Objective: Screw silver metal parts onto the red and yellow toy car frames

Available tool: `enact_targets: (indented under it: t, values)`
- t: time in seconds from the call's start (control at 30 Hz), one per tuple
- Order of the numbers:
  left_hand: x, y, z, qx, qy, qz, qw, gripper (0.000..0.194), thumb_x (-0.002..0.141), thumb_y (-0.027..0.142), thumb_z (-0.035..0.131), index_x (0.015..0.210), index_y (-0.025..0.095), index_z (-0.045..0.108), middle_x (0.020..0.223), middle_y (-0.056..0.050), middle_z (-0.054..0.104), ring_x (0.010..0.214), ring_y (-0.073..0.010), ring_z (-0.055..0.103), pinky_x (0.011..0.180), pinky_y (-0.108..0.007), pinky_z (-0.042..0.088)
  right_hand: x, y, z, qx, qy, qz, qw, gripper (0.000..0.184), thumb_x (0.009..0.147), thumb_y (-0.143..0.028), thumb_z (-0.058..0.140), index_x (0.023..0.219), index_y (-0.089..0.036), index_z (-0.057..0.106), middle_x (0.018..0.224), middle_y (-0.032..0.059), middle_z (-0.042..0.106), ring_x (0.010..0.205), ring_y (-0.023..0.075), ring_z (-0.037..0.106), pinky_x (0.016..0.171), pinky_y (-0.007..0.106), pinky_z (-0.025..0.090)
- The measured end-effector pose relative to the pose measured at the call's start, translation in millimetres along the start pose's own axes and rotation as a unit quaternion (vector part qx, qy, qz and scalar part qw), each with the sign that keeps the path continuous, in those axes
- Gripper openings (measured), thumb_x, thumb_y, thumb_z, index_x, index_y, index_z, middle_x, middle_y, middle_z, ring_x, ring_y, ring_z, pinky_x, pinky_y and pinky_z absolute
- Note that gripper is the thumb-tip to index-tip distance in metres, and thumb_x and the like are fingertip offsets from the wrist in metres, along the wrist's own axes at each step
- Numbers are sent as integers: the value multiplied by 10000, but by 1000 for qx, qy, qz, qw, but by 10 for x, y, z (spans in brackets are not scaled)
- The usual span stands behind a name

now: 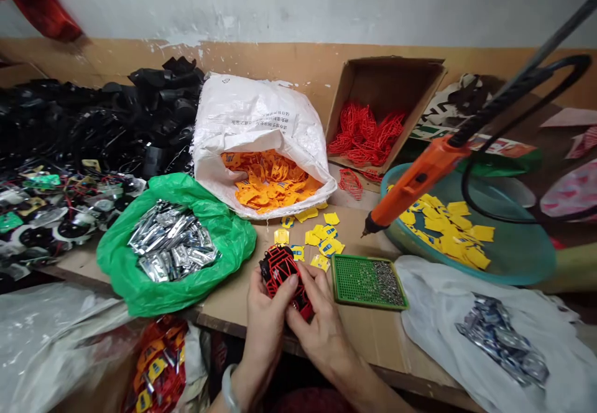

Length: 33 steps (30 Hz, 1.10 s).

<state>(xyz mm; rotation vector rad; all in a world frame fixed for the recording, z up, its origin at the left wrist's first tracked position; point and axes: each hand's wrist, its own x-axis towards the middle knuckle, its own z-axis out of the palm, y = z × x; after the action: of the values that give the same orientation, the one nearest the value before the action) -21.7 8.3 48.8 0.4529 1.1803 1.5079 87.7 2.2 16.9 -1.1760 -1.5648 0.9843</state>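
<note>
Between both hands, over the table's front edge, is a small black toy vehicle body with a red lattice frame [278,268] on it. My left hand [267,304] wraps its left side, thumb lying across the top. From the right, my right hand [319,313] grips it with the fingers along its side. The palms hide its underside. Just beyond lie several yellow printed plastic pieces [321,234]. A green perforated tray [357,281] of small screws sits to the right of my right hand. An orange electric screwdriver [415,183] hangs tip down above the tray.
Left stands a green bag [112,257] of silvery parts, near heaped black parts [93,127]. A white sack [261,105] of orange pieces and a cardboard box [368,77] of red frames stand behind. Right are a teal basin [527,257] of yellow pieces and a white bag [429,313].
</note>
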Motion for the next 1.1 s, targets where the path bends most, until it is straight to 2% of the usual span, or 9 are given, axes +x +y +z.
enact_targets:
  t: [0.13, 0.27, 0.37, 0.43, 0.6, 0.77, 0.87, 0.97, 1.1]
  values:
    - [138, 133, -33, -65, -22, -67, 995, 501, 637, 313, 925, 1039, 152, 672, 960, -65, 778, 822, -196, 721, 805, -315, 580, 83, -81, -86, 173, -10, 90, 981, 444, 920, -424, 678, 1336, -272, 656, 1323, 109, 633, 1212, 280, 644, 1079, 451, 524]
    - [215, 216, -63, -101, -50, -110, 988, 511, 631, 292, 929, 1054, 142, 685, 945, -62, 782, 775, -194, 726, 770, -308, 591, 113, -92, -121, 284, -17, 145, 948, 392, 864, -492, 750, 1171, -247, 753, 1178, 92, 724, 1037, 255, 716, 871, 373, 629]
    - [215, 198, -68, -88, -52, -128, 986, 493, 651, 332, 921, 1037, 131, 688, 875, -53, 779, 723, -198, 724, 722, -314, 599, 90, -53, -87, 295, -8, 167, 941, 446, 785, -509, 814, 1140, -241, 776, 1113, 80, 697, 823, 200, 716, 572, 265, 617]
    - [204, 171, -64, -70, -54, -128, 988, 489, 674, 363, 910, 1038, 121, 692, 863, -66, 784, 723, -204, 728, 715, -317, 599, 74, -33, -69, 288, 3, 178, 941, 455, 772, -503, 820, 1133, -229, 780, 1087, 77, 677, 732, 160, 684, 491, 227, 576]
    - [194, 125, -71, -51, -52, -132, 989, 492, 709, 369, 893, 1081, 121, 687, 921, -99, 797, 797, -225, 748, 730, -310, 592, 69, -43, -87, 243, 6, 183, 953, 444, 792, -481, 793, 1128, -192, 771, 1030, 86, 662, 694, 141, 641, 448, 204, 531]
    - [235, 128, -102, -61, -23, -161, 985, 439, 669, 325, 911, 989, 112, 699, 845, -76, 784, 673, -180, 718, 643, -275, 578, 85, -66, -80, 232, -37, 197, 952, 415, 837, -465, 725, 1138, -181, 712, 1017, 76, 670, 675, 139, 640, 513, 255, 577]
    - [256, 148, -87, -80, -8, -155, 985, 447, 639, 305, 925, 979, 114, 707, 840, -63, 781, 659, -169, 707, 633, -271, 583, 75, -96, -57, 166, 5, 164, 972, 347, 824, -366, 715, 1115, -188, 649, 1028, 72, 671, 724, 153, 648, 574, 272, 581]
    - [269, 173, -53, -102, -9, -127, 987, 441, 618, 273, 936, 968, 128, 710, 849, -38, 775, 694, -157, 703, 673, -261, 585, 50, -156, -58, 3, 54, 57, 997, 265, 766, -253, 758, 989, -207, 623, 949, 49, 658, 783, 183, 633, 675, 313, 575]
    - [273, 202, -10, -101, -11, -113, 988, 404, 625, 225, 926, 957, 141, 712, 865, -23, 774, 713, -146, 693, 705, -256, 576, 39, -233, -77, -119, 48, -57, 990, 237, 786, -213, 768, 951, -226, 597, 926, 42, 653, 869, 225, 644, 805, 375, 568]
